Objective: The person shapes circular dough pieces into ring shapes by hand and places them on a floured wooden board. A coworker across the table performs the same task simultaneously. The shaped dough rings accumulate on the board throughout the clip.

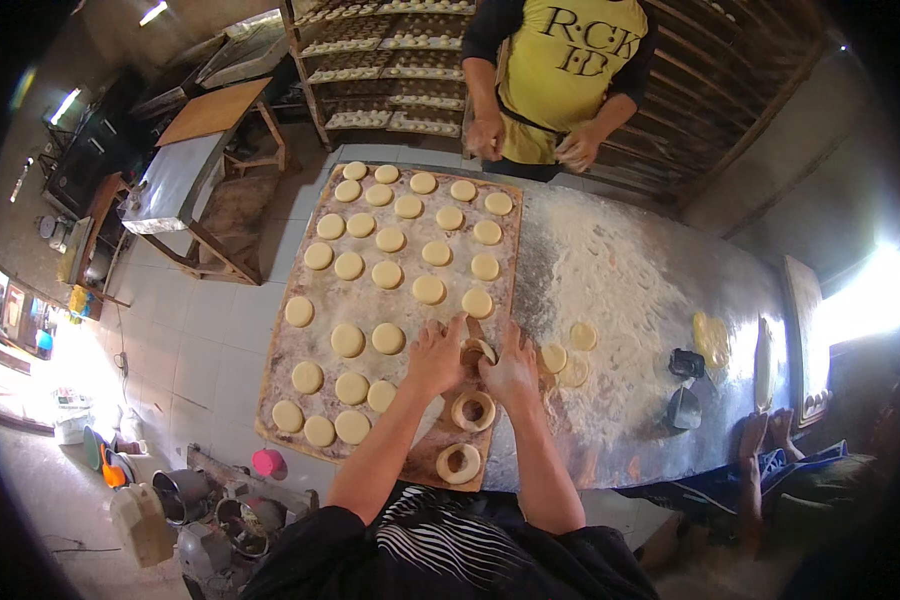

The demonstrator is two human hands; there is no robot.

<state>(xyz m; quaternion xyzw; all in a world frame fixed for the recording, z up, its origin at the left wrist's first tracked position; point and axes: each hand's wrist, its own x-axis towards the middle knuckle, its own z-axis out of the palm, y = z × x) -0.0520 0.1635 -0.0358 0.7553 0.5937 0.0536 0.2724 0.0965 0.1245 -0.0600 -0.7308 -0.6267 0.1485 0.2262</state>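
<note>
A ring of dough [486,350] sits between my two hands at the right side of a floured wooden board [360,290]. My right hand [511,370] is closed on the ring's right side, the thumb against it. Beside its left edge, my left hand [437,357] lies palm down with the fingers stretched forward. Two more dough rings, one [473,411] just below my hands and another [458,464] at the near edge, rest on the board. Several flat dough rounds [387,275] cover the rest of it.
To the right, loose flour [610,290] and thin dough discs [583,336] lie on the metal table [650,440]. A dark scraper [685,408] is farther right. A person in a yellow shirt [570,80] stands across; another person's hands [765,435] are at the right edge. Behind is a dough-filled rack [385,75].
</note>
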